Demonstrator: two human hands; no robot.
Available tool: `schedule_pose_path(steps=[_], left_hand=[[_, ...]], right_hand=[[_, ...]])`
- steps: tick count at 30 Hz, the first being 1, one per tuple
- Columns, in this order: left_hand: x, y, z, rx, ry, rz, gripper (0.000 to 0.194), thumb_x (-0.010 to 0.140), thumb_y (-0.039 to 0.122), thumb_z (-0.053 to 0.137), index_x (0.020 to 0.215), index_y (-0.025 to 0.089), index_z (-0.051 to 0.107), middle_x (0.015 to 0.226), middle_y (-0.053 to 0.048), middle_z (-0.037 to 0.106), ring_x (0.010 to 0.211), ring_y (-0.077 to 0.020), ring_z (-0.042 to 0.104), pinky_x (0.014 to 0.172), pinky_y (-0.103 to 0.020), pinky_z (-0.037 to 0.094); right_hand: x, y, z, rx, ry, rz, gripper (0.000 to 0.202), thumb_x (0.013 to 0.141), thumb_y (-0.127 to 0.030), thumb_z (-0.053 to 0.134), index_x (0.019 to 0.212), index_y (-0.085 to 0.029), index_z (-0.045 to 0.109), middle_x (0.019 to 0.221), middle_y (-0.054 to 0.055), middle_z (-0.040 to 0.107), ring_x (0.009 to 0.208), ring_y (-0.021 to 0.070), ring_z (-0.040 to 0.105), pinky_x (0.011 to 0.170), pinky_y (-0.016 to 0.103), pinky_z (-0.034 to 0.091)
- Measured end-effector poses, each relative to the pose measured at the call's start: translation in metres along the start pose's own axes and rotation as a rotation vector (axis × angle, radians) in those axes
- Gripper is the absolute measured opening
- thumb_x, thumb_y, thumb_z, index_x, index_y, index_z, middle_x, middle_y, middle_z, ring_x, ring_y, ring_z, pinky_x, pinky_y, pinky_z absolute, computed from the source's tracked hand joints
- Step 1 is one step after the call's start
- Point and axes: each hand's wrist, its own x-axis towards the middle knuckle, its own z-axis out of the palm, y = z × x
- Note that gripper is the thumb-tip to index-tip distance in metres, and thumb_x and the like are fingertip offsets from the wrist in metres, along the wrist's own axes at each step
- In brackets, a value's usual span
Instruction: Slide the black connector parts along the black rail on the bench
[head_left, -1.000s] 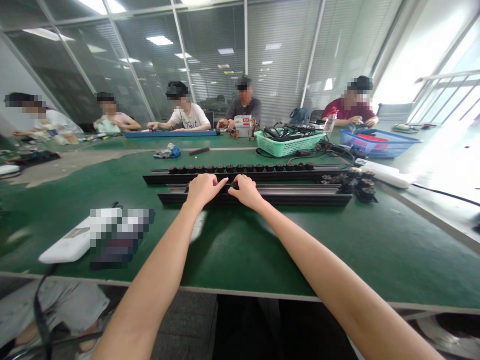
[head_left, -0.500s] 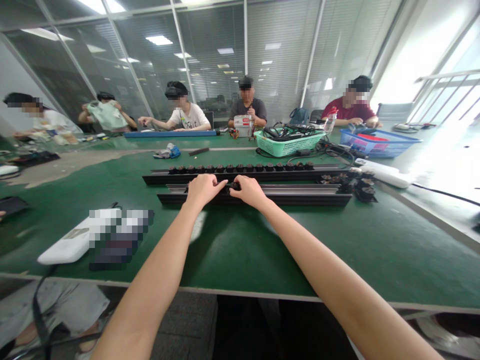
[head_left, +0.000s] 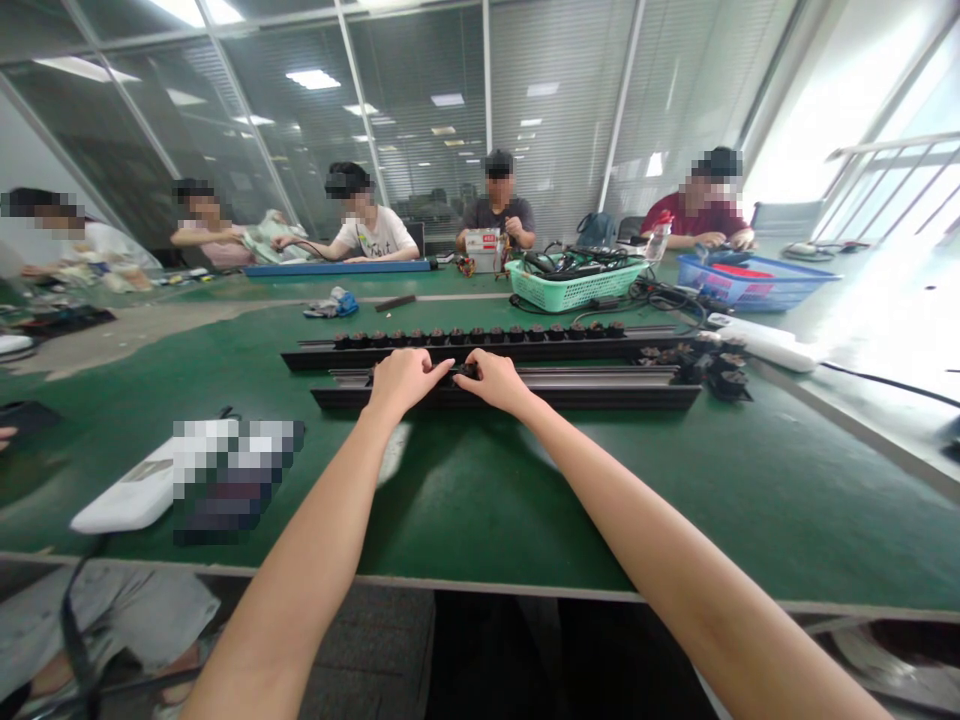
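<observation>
My left hand [head_left: 405, 382] lies over the near black rail [head_left: 592, 400], its fingers curled down behind the edge and its thumb pointing right. Close beside it, my right hand [head_left: 493, 380] pinches a small black part [head_left: 466, 370] at the rail's channel. The part's details are hidden by my fingers. Just behind runs a second black rail [head_left: 300, 358], parallel to the first, carrying a row of small black parts [head_left: 476, 336]. More loose parts like these form a pile [head_left: 724, 370] by the rails' right end.
A white device [head_left: 135, 495] and a pixelated object [head_left: 240, 480] lie at the front left. Beyond the rails stand a green basket [head_left: 577, 291] of cables and a blue basket [head_left: 780, 285]. A white power strip [head_left: 765, 343] lies at right. Several people sit across the green table [head_left: 480, 510].
My hands stay almost in place at the near rail, with the small part still in the right one. Across the table, a person at the left has lowered a pale cloth.
</observation>
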Motion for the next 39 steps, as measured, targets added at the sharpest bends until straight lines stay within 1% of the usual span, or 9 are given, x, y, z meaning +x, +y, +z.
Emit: schedule_pose_path(steps=[3, 12, 17, 24, 33, 39], left_hand=[[-0.0002, 0.0001, -0.0007, -0.011, -0.002, 0.000, 0.060, 0.091, 0.075, 0.047, 0.080, 0.022, 0.073, 0.084, -0.012, 0.075, 0.085, -0.0296, 0.071, 0.075, -0.035, 0.050], [-0.0003, 0.0003, -0.0004, -0.008, -0.009, -0.013, 0.058, 0.090, 0.075, 0.049, 0.081, 0.022, 0.073, 0.085, -0.011, 0.076, 0.087, -0.0288, 0.071, 0.076, -0.034, 0.050], [-0.0007, 0.0013, -0.0012, -0.011, -0.008, -0.009, 0.056, 0.090, 0.073, 0.051, 0.079, 0.022, 0.072, 0.084, -0.011, 0.075, 0.085, -0.0284, 0.071, 0.075, -0.034, 0.049], [-0.0007, 0.0012, -0.0009, -0.009, -0.006, -0.014, 0.057, 0.090, 0.073, 0.050, 0.083, 0.022, 0.073, 0.087, -0.011, 0.076, 0.087, -0.0285, 0.071, 0.077, -0.034, 0.050], [0.0000, 0.0014, -0.0011, -0.011, 0.001, -0.010, 0.055, 0.090, 0.072, 0.052, 0.079, 0.022, 0.072, 0.084, -0.011, 0.075, 0.085, -0.0294, 0.071, 0.075, -0.035, 0.050], [-0.0005, 0.0021, -0.0017, -0.003, -0.013, -0.013, 0.056, 0.091, 0.072, 0.051, 0.080, 0.022, 0.072, 0.086, -0.011, 0.076, 0.086, -0.0291, 0.071, 0.076, -0.035, 0.050]], right_hand=[[0.0010, 0.0015, -0.0008, 0.021, -0.002, 0.009, 0.027, 0.091, -0.043, 0.066, 0.103, -0.019, 0.061, 0.090, 0.002, 0.068, 0.087, 0.0196, 0.061, 0.082, 0.031, 0.038], [0.0000, 0.0027, -0.0015, 0.035, 0.019, 0.025, 0.025, 0.089, -0.041, 0.067, 0.100, -0.019, 0.061, 0.089, 0.002, 0.067, 0.084, 0.0189, 0.060, 0.080, 0.031, 0.038], [-0.0001, 0.0038, -0.0007, 0.035, 0.031, 0.022, 0.025, 0.089, -0.041, 0.067, 0.099, -0.019, 0.062, 0.090, 0.002, 0.068, 0.084, 0.0186, 0.060, 0.081, 0.031, 0.038], [-0.0003, 0.0049, -0.0006, 0.044, 0.045, 0.025, 0.023, 0.087, -0.040, 0.068, 0.098, -0.020, 0.062, 0.090, 0.001, 0.068, 0.084, 0.0187, 0.060, 0.082, 0.031, 0.038], [-0.0013, 0.0057, -0.0006, 0.056, 0.068, 0.038, 0.020, 0.085, -0.037, 0.067, 0.093, -0.020, 0.060, 0.092, 0.002, 0.068, 0.085, 0.0188, 0.060, 0.081, 0.031, 0.038], [-0.0018, 0.0049, -0.0019, 0.053, 0.060, 0.050, 0.020, 0.084, -0.037, 0.066, 0.093, -0.020, 0.060, 0.092, 0.003, 0.068, 0.086, 0.0196, 0.060, 0.081, 0.031, 0.038]])
